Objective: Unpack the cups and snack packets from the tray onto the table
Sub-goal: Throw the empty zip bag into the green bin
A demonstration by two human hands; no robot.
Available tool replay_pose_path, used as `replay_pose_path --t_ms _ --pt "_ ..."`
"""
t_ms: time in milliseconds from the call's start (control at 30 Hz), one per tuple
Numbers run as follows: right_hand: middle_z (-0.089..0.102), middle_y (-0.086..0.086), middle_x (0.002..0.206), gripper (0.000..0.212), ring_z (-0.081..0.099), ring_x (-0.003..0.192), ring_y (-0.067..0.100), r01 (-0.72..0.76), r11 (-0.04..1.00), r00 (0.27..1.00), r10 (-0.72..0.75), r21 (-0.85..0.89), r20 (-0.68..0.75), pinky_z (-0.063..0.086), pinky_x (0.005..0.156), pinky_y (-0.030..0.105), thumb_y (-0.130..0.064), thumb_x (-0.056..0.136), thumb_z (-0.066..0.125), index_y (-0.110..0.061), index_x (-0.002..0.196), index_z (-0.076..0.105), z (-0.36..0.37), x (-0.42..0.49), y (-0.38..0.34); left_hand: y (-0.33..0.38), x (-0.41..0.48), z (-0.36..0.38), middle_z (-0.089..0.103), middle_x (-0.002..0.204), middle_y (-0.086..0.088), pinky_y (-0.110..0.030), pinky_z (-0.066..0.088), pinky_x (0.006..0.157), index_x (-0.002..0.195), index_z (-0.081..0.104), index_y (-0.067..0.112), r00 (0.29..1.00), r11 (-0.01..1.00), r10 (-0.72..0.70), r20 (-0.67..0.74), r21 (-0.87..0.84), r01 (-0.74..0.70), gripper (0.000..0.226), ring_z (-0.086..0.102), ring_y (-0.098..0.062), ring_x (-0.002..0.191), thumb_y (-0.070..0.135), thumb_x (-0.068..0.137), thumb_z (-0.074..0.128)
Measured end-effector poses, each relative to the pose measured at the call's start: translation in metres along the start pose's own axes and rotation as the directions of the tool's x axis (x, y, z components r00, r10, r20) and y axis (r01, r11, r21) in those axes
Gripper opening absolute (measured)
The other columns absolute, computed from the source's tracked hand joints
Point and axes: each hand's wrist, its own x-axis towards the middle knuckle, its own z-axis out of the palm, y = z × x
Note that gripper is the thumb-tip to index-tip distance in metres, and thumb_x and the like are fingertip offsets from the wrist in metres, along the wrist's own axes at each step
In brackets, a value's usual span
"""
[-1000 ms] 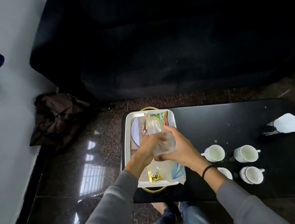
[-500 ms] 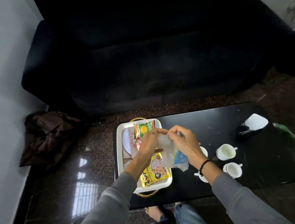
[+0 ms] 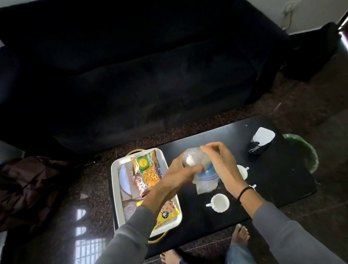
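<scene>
**Clear bag held over the table**

At frame centre, the left hand and right hand both pinch a crumpled clear plastic bag above the black table, right of the white rectangular tray. Judged best: lower it clear of the white cup, then release; snack packets remain in the tray.

Both hands, left hand and right hand, now hold the clear plastic bag over the table, clear of the tray.
</scene>
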Motion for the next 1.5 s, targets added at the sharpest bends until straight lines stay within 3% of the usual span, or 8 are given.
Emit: replay_pose_path --t_ms 133,300,400,700,1033,1167,1300,1500 --pt "0.069 -0.006 0.097 0.028 0.067 0.090 0.011 -0.070 0.997 0.996 0.067 -0.043 -0.065 0.052 0.070 0.023 -0.054 0.094 0.065 -0.026 0.092 0.063 -0.041 0.017 0.002 -0.003 0.020 0.033 0.074 0.103 -0.006 -0.041 0.060 0.088 0.110 0.065 0.024 0.994 1.000 -0.024 -0.110 -0.005 0.024 0.027 0.070 -0.023 0.099 0.019 0.083 0.069" --pt "0.069 -0.006 0.093 0.034 0.068 0.093 0.019 0.020 0.976 0.990 -0.049 -0.215 -0.132 0.058 0.086 0.041 -0.054 0.095 0.062 -0.021 0.092 0.065 -0.101 0.029 0.018 0.005 0.048 0.090 0.073 0.101 -0.002 -0.028 0.061 0.074 0.106 0.063 0.029 0.988 0.999 -0.047 -0.148 0.005 0.049 0.020 0.071 -0.016 0.092 0.015 0.092 0.062" --pt "0.067 -0.001 0.099 0.036 0.067 0.095 0.020 0.003 0.976 0.997 -0.020 -0.220 -0.076 0.058 0.087 0.040 -0.057 0.092 0.064 -0.021 0.094 0.066 -0.140 0.039 0.035 0.012 0.065 0.137 0.071 0.102 -0.008 -0.045 0.061 0.088 0.113 0.063 0.021 0.988 0.995 -0.103 -0.112 -0.025 0.101 0.020 0.071 -0.020 0.094 0.013 0.095 0.058" --pt "0.070 -0.013 0.096 0.058 0.069 0.078 -0.006 -0.203 0.979 0.979 0.203 -0.005 0.016 0.048 0.066 0.017 -0.087 0.071 0.062 -0.036 0.097 0.059 -0.252 0.077 0.090 0.014 0.131 0.280 0.071 0.124 -0.017 -0.042 0.058 0.091 0.131 0.063 0.014 0.955 0.928 -0.262 0.141 -0.235 0.289 0.041 0.070 -0.029 0.109 0.034 0.095 0.058" --pt "0.065 0.008 0.121 0.090 0.070 0.107 0.021 -0.281 0.955 0.957 0.271 0.097 0.105 0.058 0.095 0.043 -0.076 0.053 0.084 -0.027 0.122 0.052 -0.342 0.134 0.148 -0.013 0.218 0.369 0.064 0.134 -0.023 -0.047 0.054 0.101 0.130 0.066 0.002 0.886 0.658 -0.350 0.305 -0.593 0.464 0.076 0.065 -0.035 0.120 0.065 0.089 0.058" --pt "0.057 0.007 0.132 0.071 0.063 0.117 0.022 -0.308 0.951 0.942 0.301 0.026 0.147 0.053 0.103 0.045 -0.051 0.078 0.084 -0.030 0.135 0.050 -0.371 0.156 0.180 -0.021 0.252 0.393 0.056 0.140 -0.024 -0.051 0.040 0.115 0.136 0.060 -0.001 0.842 0.679 -0.414 0.346 -0.499 0.539 0.088 0.050 -0.041 0.135 0.072 0.086 0.055" --pt "0.065 0.007 0.121 0.063 0.065 0.099 0.017 -0.428 0.904 0.904 0.428 0.021 -0.017 0.055 0.082 0.035 -0.050 0.081 0.079 -0.020 0.125 0.044 -0.391 0.183 0.211 -0.032 0.288 0.421 0.069 0.127 -0.018 -0.040 0.061 0.082 0.131 0.065 0.010 0.851 0.806 -0.495 0.173 -0.276 0.525 0.064 0.070 -0.029 0.103 0.062 0.099 0.044" --pt "0.062 0.013 0.115 0.072 0.063 0.103 0.030 -0.592 0.791 0.737 0.608 0.154 -0.296 0.053 0.084 0.040 -0.051 0.075 0.085 -0.004 0.119 0.052 -0.411 0.230 0.262 -0.049 0.340 0.462 0.060 0.134 0.000 -0.035 0.062 0.078 0.137 0.048 0.029 0.900 0.899 -0.433 0.047 0.094 0.428 0.037 0.065 -0.013 0.107 0.042 0.103 0.047"
